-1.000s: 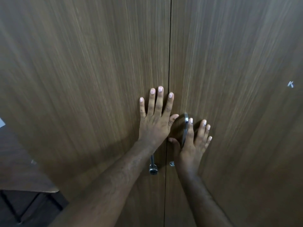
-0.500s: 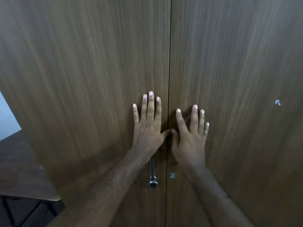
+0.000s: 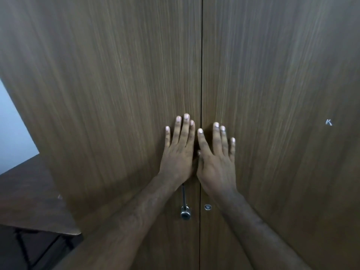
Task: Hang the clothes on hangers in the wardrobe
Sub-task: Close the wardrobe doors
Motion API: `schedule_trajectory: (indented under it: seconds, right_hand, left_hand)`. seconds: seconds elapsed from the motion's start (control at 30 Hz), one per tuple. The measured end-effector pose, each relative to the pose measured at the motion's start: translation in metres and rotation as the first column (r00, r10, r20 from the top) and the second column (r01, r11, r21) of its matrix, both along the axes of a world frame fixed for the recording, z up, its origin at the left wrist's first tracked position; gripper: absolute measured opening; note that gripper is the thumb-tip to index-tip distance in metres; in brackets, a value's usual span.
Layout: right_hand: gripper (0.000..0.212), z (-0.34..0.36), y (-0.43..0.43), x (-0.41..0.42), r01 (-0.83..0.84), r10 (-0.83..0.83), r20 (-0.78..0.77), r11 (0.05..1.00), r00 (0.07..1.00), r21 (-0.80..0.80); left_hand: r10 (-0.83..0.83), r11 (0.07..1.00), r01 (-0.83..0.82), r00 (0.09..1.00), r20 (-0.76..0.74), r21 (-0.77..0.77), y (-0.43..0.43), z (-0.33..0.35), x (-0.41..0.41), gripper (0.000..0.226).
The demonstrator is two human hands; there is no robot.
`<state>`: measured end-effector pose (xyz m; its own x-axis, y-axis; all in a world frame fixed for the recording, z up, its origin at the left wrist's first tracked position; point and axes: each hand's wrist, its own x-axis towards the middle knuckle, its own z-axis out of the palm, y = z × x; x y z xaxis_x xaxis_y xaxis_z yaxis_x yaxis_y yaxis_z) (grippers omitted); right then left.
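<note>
Wardrobe doors (image 3: 272, 75) fill your view, closed at the centre seam, and your left hand (image 3: 178, 152) and right hand (image 3: 216, 160) lie spread and flat either side of it, likely pressing them shut; no clothes show.

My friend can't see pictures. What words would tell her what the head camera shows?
A left hand and a right hand press flat, fingers straight, side by side at the middle seam of closed brown wooden wardrobe doors. Below the wrists are a metal handle and a small round metal fitting.
</note>
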<state>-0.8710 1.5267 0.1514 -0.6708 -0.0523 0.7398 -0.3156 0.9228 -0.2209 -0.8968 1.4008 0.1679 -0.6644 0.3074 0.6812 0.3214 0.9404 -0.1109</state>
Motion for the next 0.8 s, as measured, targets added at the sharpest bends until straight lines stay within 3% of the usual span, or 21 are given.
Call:
schedule_trajectory:
  seconds: [0.13,0.27,0.37,0.5,0.8]
  right_hand:
    - [0.060,0.001,-0.016,-0.007,0.007,-0.007,-0.007,0.998,1.000,0.056]
    - [0.062,-0.003,-0.027,-0.001,0.080,-0.084,0.049,0.994,0.995,0.074]
    - [0.063,-0.013,-0.038,0.018,0.094,-0.113,0.177,0.989,0.978,0.114]
    - [0.072,-0.051,-0.056,0.062,0.043,-0.102,0.426,0.989,0.899,0.145]
    - [0.075,-0.138,-0.158,0.226,-0.235,-0.001,0.727,0.946,0.686,0.223]
  left_hand:
    - [-0.128,0.991,0.132,0.975,0.184,-0.011,-0.010,-0.024,0.016,0.094]
    - [-0.125,0.992,0.126,0.950,0.288,0.013,-0.022,-0.033,0.028,0.093]
    - [-0.107,0.994,0.101,0.922,0.372,0.035,-0.032,-0.033,0.049,0.091]
    - [-0.052,0.999,0.048,0.893,0.447,0.019,-0.063,-0.057,0.101,0.077]
    - [0.137,0.985,-0.169,0.693,0.708,-0.026,-0.188,-0.168,0.276,0.091]
